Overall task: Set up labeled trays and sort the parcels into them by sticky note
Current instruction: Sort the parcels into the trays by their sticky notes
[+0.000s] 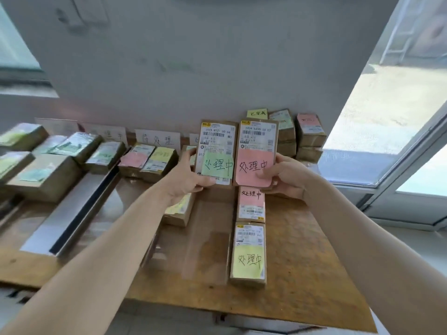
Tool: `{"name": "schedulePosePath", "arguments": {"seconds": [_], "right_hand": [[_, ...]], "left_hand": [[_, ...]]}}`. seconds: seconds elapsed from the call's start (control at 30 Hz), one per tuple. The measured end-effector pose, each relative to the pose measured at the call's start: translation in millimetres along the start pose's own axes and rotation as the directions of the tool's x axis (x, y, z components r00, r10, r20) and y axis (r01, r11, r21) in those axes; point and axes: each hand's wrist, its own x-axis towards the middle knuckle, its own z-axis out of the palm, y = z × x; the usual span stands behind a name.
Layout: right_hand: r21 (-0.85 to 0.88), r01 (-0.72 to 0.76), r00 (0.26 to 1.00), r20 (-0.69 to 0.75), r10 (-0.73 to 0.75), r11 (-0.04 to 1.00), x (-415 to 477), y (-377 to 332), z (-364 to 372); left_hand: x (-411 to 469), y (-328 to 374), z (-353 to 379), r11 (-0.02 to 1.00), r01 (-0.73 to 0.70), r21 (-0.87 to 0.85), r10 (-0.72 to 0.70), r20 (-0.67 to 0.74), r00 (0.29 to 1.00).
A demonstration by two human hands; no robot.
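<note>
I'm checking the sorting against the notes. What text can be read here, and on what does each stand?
"处理中": green note, left parcel, in left hand.
"252A B127 00 04": left label.
"处理中": pink note, right parcel, in right hand.
"140A B449 00 02": right label.
"处理中": second pink note on middle parcel; yellow note on nearest parcel.
"已完成": back yellow note.
"待处理": white card at the back.
Remaining print: blurred or too small.

处理中 (handwritten) on green note [217, 166] and pink note [254, 167].
</note>
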Motion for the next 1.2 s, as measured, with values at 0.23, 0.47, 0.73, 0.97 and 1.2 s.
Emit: {"name": "schedulePosePath", "arguments": {"seconds": [0.23,0.47,0.73,0.97,1.2], "right_hand": [[0.014,0.025,1.000,-0.018,-0.025,1.000,26.1,-10.0,103.7],[0.010,0.021,1.000,-0.009,-0.021,1.000,39.3,-17.7,141.0],[0.027,0.030,0.995,0.096,-0.033,0.999,74.2,-40.9,176.4],[-0.009,0.011,0.981,0.193,-0.009,1.000,101.7,-45.8,209.9],[-0.052,0.021,0.984,0.179,-0.011,0.998,117.2,-56.2,249.3]], "left_hand": [[-13.3,-8.8,-107.0,0.998,0.011,-0.069,-0.011,-0.002,1.000],[-14.7,-14.1,-150.4,0.996,-0.004,-0.086,0.004,-0.004,1.000],[-24.6,-16.0,-191.8,0.988,-0.047,-0.147,0.024,-0.158,0.987],[-33.2,-24.4,-224.9,0.990,-0.046,-0.135,0.010,-0.257,0.966],[-26.9,-39.1,-269.8,0.985,-0.066,-0.157,0.024,-0.256,0.967]]}}
